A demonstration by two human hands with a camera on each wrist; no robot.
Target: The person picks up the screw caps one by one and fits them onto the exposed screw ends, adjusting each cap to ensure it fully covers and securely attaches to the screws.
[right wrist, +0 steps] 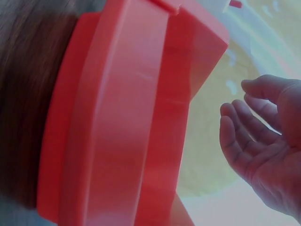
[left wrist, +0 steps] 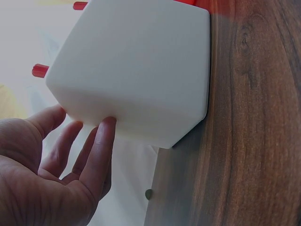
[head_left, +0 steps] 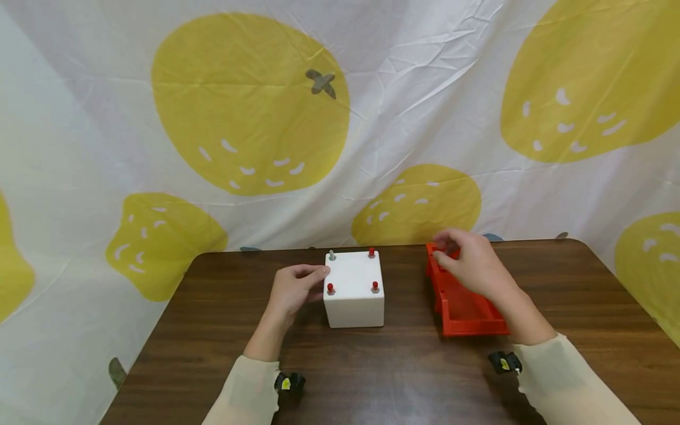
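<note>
A white block stands on the table, with small upright posts near its top corners. Red caps cover three of them; the back left post is a bare metal bolt. My left hand rests its fingertips against the block's left side, with the thumb at the top edge. In the left wrist view, the fingers touch the face without wrapping round it. Over the far end of a red bin hovers my right hand. Its fingers are loosely bent, and nothing shows between them.
A brown wooden table carries the block and, to its right, the bin. Behind hangs a white cloth printed with yellow fruit, reaching down to the table's back edge. Black wrist cameras sit at both sleeves.
</note>
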